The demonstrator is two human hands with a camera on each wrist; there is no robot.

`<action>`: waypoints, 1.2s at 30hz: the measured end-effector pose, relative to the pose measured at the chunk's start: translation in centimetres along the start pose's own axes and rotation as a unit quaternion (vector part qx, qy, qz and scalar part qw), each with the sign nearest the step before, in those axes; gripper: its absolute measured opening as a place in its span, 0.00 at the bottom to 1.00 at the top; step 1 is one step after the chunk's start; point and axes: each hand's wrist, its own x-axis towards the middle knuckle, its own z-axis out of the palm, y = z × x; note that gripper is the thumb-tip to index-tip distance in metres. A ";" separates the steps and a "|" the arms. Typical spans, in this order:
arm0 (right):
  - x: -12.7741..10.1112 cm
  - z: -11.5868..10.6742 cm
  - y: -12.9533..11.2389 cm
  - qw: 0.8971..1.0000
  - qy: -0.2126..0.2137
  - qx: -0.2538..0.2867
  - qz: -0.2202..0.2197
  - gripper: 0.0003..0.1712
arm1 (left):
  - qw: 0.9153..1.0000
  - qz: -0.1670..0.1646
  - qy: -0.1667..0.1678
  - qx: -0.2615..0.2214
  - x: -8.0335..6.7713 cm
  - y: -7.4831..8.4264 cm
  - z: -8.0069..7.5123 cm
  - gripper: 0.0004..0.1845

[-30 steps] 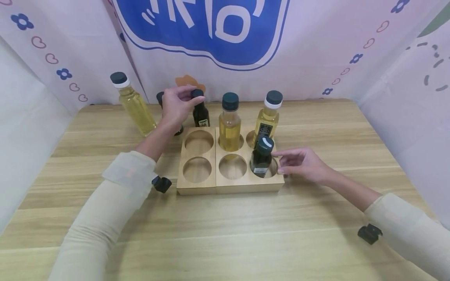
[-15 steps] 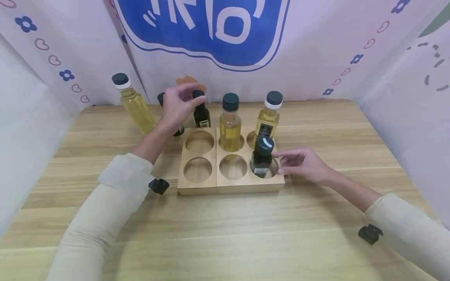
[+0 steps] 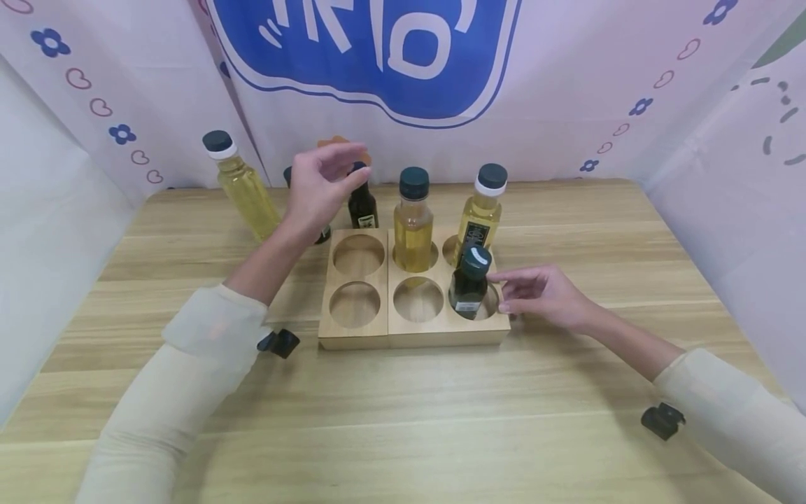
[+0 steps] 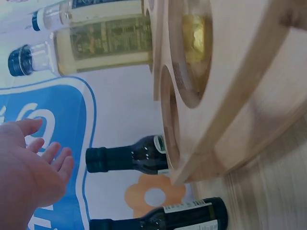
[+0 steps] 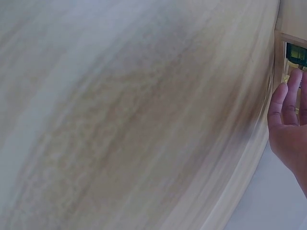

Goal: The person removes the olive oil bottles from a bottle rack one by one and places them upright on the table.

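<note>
My left hand (image 3: 317, 185) is held above a small dark bottle (image 3: 363, 210) standing behind the wooden rack (image 3: 352, 342). In the left wrist view the fingers of this hand (image 4: 41, 167) are spread loosely, apart from the bottle's cap (image 4: 97, 159). A second dark bottle (image 4: 177, 218) is mostly covered by the hand in the head view. At the rack's right side, my right hand (image 3: 544, 297) touches the edge with forefinger and thumb. Right beside it, a dark green bottle (image 3: 469, 283) leans a little in the front right hole.
Two oil bottles, one with a green cap (image 3: 413, 224) and one with a white collar (image 3: 481, 210), stand in the rack's back holes. A tall yellow oil bottle (image 3: 248, 196) stands on the table (image 3: 403, 427) at left. A printed cloth (image 3: 567, 84) hangs behind.
The fingers of my left hand have lifted and parted from the dark bottle's cap, which they were around before. My right hand keeps its place at the rack.
</note>
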 end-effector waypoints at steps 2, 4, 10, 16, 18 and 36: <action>0.0 0.0 0.0 1.000 -0.001 0.000 0.000 0.30 | 1.000 0.002 -0.006 -0.016 -0.3 0.2 0.1 0.17; 0.0 0.0 0.1 1.000 -0.002 0.001 0.000 0.30 | 0.999 0.002 -0.012 -0.034 -0.5 0.4 0.3 0.16; 0.0 0.0 0.2 1.000 -0.002 0.001 0.000 0.30 | 0.996 -0.007 -0.024 -0.087 -1.1 1.0 0.7 0.16; 0.0 0.0 0.1 1.000 -0.001 -0.001 0.007 0.29 | 0.996 -0.008 -0.034 -0.079 -1.7 1.5 1.1 0.15; 0.0 0.0 0.1 1.000 0.000 -0.002 0.009 0.29 | 0.996 -0.009 -0.038 -0.081 -1.9 1.7 1.2 0.15; 0.1 -0.1 0.2 1.000 0.003 0.011 0.002 0.28 | 0.991 -0.016 -0.087 -0.100 -3.0 2.5 2.0 0.20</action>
